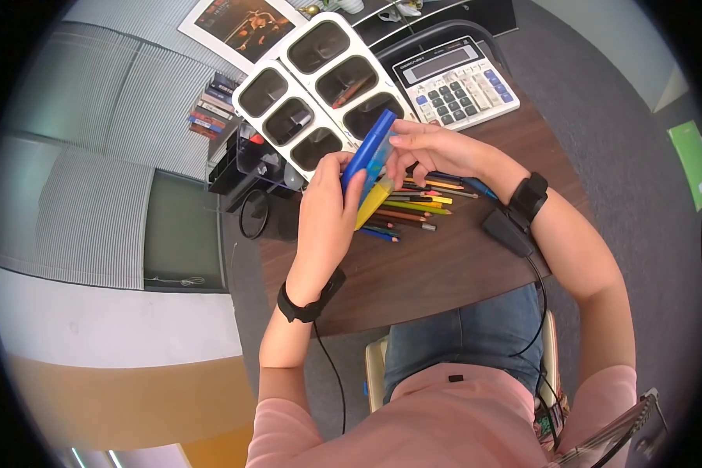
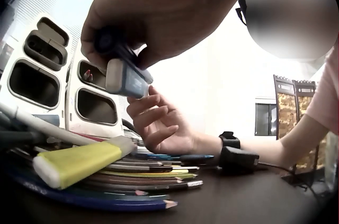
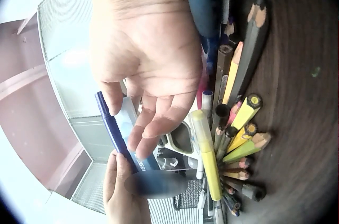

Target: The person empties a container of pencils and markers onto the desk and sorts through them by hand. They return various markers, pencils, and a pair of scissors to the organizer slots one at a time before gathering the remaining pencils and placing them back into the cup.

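Note:
The left hand (image 1: 325, 210) grips a dark blue pen (image 3: 112, 131) and a light-blue highlighter (image 3: 127, 118) side by side, both tilted upward. At the highlighter's clear upper end, the right hand (image 1: 437, 148) has its thumb and index finger around it, the other fingers loosely bent. In the left wrist view, the left hand (image 2: 164, 12) is above the highlighter's pale end (image 2: 114, 75), with the right hand (image 2: 164, 126) behind. A yellow highlighter (image 2: 79, 163) lies over a pile of coloured pencils (image 1: 413, 209) below the hands.
A white organizer (image 1: 295, 76) with several dark compartments stands behind the hands; a reddish-brown item lies in one. Beside it are a calculator (image 1: 456, 86) and a black desk caddy (image 1: 246, 160). A round mesh holder (image 1: 254, 214) is at the left table edge.

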`<act>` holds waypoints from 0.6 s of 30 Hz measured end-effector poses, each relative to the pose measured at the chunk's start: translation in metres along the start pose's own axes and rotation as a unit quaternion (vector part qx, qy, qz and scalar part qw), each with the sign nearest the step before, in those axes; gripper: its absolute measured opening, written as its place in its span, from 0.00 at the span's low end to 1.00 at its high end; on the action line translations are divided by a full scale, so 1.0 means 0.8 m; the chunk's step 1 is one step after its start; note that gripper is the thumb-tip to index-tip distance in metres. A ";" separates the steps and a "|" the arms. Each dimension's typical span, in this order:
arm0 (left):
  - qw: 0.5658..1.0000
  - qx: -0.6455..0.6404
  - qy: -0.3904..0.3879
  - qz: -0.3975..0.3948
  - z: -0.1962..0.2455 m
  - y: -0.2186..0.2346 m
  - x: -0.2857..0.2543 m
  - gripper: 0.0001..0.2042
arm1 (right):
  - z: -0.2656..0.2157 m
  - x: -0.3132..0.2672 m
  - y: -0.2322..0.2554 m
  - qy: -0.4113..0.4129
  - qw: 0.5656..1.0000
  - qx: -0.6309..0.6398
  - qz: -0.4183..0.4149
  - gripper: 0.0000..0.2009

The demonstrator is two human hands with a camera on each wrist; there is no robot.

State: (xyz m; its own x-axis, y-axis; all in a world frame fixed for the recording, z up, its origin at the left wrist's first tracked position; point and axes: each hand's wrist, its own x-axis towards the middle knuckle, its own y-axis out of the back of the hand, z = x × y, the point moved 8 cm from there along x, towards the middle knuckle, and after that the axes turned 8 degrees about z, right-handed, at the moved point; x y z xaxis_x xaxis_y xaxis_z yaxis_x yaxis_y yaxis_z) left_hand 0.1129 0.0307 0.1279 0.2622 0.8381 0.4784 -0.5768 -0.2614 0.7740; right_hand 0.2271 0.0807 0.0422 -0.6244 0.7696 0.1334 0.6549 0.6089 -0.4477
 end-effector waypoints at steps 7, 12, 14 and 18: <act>0.987 -0.053 0.102 -0.109 -0.028 -0.023 -0.005 0.10 | 0.006 -0.001 -0.008 -0.014 1.000 -0.001 -0.028 0.20; 0.905 -0.336 0.209 -0.155 -0.034 -0.045 -0.015 0.19 | 0.008 -0.001 -0.008 -0.016 0.999 -0.007 -0.039 0.20; 0.898 -0.341 0.218 -0.173 -0.029 -0.046 -0.016 0.21 | 0.008 -0.001 -0.008 -0.018 0.999 -0.003 -0.030 0.20; 0.909 -0.305 0.210 -0.192 -0.042 -0.050 -0.017 0.23 | 0.004 -0.003 -0.011 -0.010 0.999 -0.017 -0.043 0.21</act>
State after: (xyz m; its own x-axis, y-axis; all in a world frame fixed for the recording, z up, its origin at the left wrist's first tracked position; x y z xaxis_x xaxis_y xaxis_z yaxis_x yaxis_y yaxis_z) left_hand 0.1066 0.0461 0.0762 0.2914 0.9534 -0.0784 -0.8601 0.2970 0.4148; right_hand 0.2217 0.0725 0.0432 -0.6872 0.7102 0.1530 0.6117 0.6793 -0.4054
